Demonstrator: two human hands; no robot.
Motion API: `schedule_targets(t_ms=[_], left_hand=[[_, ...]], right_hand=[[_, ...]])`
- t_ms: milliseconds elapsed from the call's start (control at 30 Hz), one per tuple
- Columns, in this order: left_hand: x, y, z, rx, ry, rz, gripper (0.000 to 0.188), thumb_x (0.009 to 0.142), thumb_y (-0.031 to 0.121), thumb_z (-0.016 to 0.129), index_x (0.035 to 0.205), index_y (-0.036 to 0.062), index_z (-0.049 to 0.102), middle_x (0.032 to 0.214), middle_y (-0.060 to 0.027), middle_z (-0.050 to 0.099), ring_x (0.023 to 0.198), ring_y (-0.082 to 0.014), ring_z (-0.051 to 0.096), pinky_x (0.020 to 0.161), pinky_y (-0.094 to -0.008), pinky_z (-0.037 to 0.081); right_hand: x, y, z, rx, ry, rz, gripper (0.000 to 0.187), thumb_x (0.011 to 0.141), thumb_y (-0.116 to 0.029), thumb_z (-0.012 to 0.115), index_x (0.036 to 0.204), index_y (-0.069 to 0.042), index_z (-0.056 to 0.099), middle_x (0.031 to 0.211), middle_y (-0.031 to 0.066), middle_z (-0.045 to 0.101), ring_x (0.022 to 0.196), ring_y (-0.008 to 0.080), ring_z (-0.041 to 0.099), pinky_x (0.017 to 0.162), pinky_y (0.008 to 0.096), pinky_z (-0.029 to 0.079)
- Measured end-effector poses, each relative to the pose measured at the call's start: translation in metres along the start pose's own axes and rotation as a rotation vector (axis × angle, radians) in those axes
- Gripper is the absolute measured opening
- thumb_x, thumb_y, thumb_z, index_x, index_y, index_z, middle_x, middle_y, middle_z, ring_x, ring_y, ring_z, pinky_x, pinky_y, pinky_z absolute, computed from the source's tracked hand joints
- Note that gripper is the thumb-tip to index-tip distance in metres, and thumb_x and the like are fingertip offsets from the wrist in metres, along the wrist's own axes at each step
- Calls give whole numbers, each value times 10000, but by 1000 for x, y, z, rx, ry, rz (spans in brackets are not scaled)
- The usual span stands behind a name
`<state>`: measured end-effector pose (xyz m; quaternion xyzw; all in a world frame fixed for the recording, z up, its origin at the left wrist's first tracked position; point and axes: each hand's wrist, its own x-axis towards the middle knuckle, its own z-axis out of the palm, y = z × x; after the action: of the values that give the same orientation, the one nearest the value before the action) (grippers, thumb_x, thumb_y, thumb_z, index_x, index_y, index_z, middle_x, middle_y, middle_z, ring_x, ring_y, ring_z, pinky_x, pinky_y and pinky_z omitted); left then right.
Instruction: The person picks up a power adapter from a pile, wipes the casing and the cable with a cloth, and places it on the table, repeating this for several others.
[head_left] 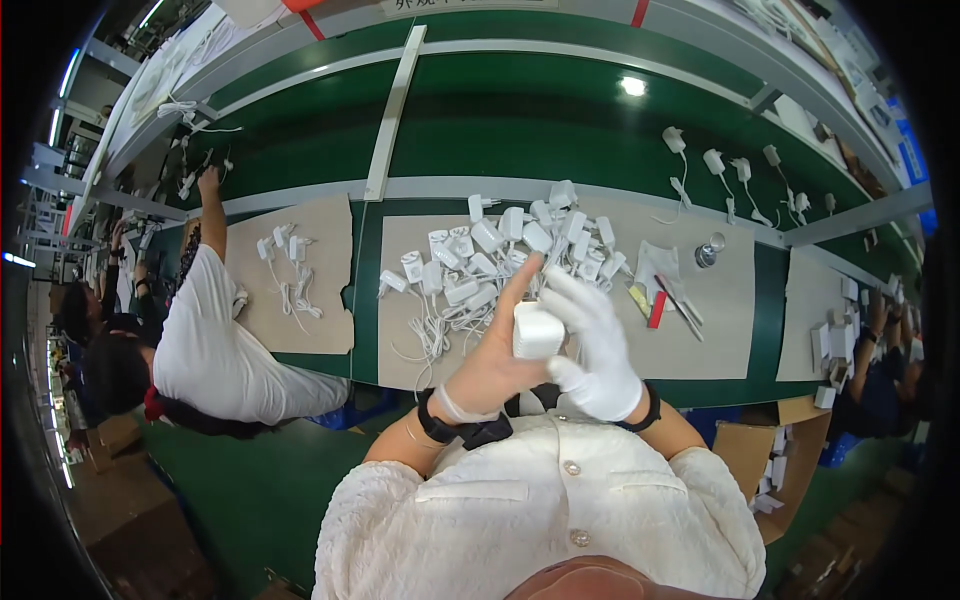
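A white power adapter (538, 331) is between my two hands, above the near part of the bench mat. My left hand (492, 362) wraps it from the left, its thumb below the adapter and a finger stretched up behind it. My right hand (606, 352), in a white glove, curves round it from the right, with fingertips at its upper edge and thumb by its lower corner; the glove is slightly blurred. Just beyond lies a heap of white power adapters (487, 236) with tangled white cables (432, 335). The held adapter's cable is hidden.
Right of the heap are a red-handled tool (657, 310), a pen-like stick (684, 305), a white cloth (658, 262) and a metal-topped bottle (710, 250). More adapters (713, 161) lie along the back. A co-worker (235, 335) sits left. A cardboard box (800, 455) stands at right.
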<state>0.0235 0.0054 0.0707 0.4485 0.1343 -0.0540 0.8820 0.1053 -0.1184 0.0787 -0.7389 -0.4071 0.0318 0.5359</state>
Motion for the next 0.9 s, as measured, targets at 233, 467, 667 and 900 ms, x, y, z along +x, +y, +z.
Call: schedule_targets(t_ms=[233, 467, 667, 900], left_hand=[[1, -26, 4, 829, 159, 591, 930, 732, -75, 636, 1486, 17, 99, 1371, -224, 421, 1143, -360, 517, 980, -393, 401], [-6, -52, 9, 973, 85, 645, 966, 735, -24, 669, 1472, -27, 45, 1379, -276, 372, 1225, -374, 448, 1028, -398, 354], [27, -61, -10, 757, 530, 544, 870, 757, -23, 620, 1454, -71, 101, 1413, -281, 336, 1298, -385, 383, 1057, -413, 322], [24, -35, -66, 480, -81, 21, 486, 845, 61, 567, 1318, -3, 477, 1087, -207, 617, 1015, -278, 607, 911, -364, 463]], right_hand=[[-6, 9, 3, 205, -177, 272, 399, 940, -307, 475, 1111, 44, 559, 1068, 218, 612, 891, 361, 625, 810, 400, 497], [3, 62, 24, 1315, -396, 916, 451, 995, -378, 383, 1096, 26, 556, 1035, 164, 619, 904, 270, 626, 817, 374, 511], [-53, 52, 50, 617, 90, 626, 440, 987, -419, 425, 1180, -42, 548, 1068, 100, 609, 996, 205, 571, 937, 334, 421], [-46, 151, 27, 1077, 121, 1147, 329, 962, -368, 510, 1099, -76, 575, 962, 13, 567, 894, 92, 544, 736, 255, 474]])
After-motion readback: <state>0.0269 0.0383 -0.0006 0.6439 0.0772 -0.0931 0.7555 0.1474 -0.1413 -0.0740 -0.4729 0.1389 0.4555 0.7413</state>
